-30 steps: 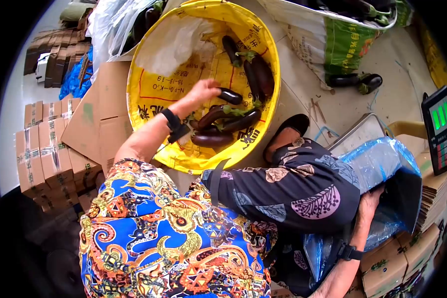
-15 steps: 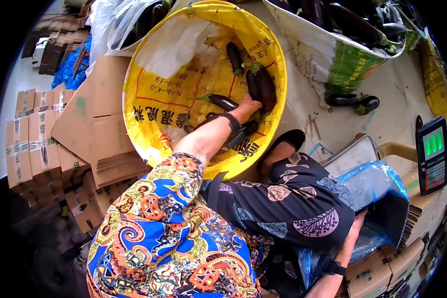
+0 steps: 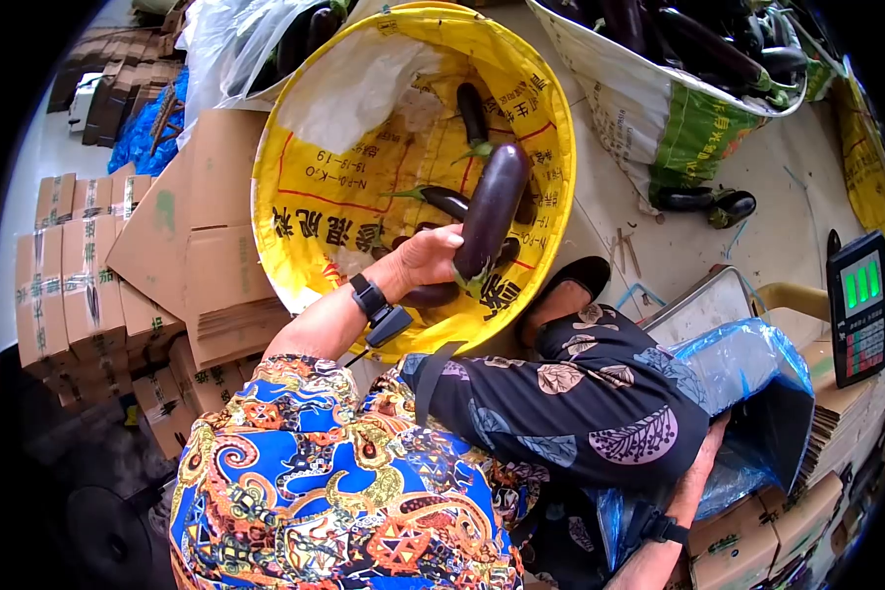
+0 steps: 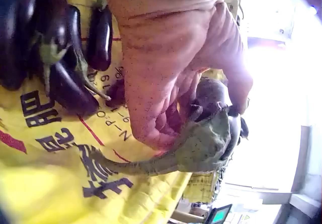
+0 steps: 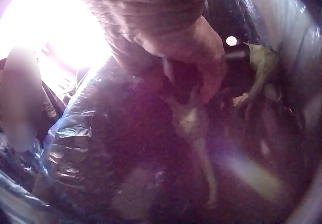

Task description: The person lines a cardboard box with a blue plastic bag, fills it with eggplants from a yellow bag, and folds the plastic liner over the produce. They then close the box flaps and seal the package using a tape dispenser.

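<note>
In the head view my left hand [image 3: 425, 260] grips a large dark purple eggplant [image 3: 494, 211] above the yellow woven bag [image 3: 339, 192]. The left wrist view shows its green cap and long curved stem [image 4: 136, 167] by the curled fingers [image 4: 163, 133]. More eggplants [image 3: 442, 201] lie inside the bag. My right hand [image 5: 176, 43] reaches into a box lined with blue plastic film [image 3: 747, 364]. Its fingers bend round the capped end of an eggplant [image 5: 191, 121] there, in a dim, hazy view. Beside it lies another eggplant's green cap [image 5: 261, 65].
A white and green sack [image 3: 649, 108] full of eggplants stands at the upper right, with two eggplants [image 3: 703, 202] on the floor below it. A scale display [image 3: 860, 305] stands at the right. Stacked cardboard boxes [image 3: 64, 285] and flat cardboard [image 3: 211, 216] are at the left.
My left hand reached deeper right into the yellow bag, took hold of the large eggplant, and has drawn it up toward me. The right hand stays in the lined box.
</note>
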